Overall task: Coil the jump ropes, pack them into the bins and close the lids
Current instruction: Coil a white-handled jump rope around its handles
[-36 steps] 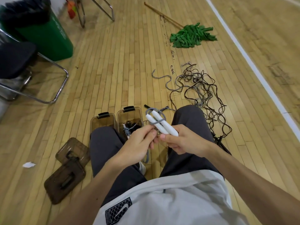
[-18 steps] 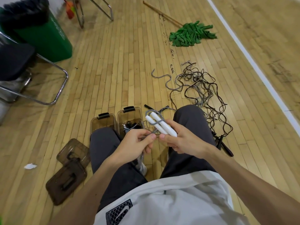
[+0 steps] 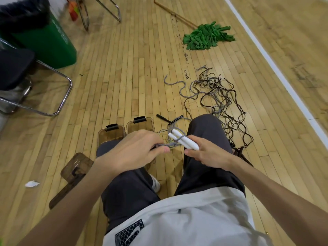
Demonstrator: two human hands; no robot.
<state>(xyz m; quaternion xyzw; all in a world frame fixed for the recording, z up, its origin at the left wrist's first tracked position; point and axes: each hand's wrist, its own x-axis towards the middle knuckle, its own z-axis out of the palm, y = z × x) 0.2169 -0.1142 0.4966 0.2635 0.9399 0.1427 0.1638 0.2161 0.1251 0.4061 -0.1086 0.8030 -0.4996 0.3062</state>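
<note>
My right hand (image 3: 206,153) grips the two white handles (image 3: 183,141) of a jump rope, held side by side above my knees. A grey cord (image 3: 174,143) loops around the handles, and my left hand (image 3: 134,150) pinches that cord just left of them. Two brown see-through bins (image 3: 140,124) stand open on the floor beyond my left knee, partly hidden by my left hand. Their two lids (image 3: 75,168) lie on the floor to the left. A tangle of dark and grey jump ropes (image 3: 218,96) sprawls on the floor ahead to the right.
A green mop (image 3: 207,37) lies on the wood floor far ahead. A green trash bin (image 3: 44,38) and a chrome-framed chair (image 3: 35,86) stand at the left. A scrap of white paper (image 3: 32,183) lies near the lids. A white court line (image 3: 276,68) runs along the right.
My left hand has moved left, away from the handles, drawing the grey cord out sideways. My right hand keeps the white handles in about the same place.
</note>
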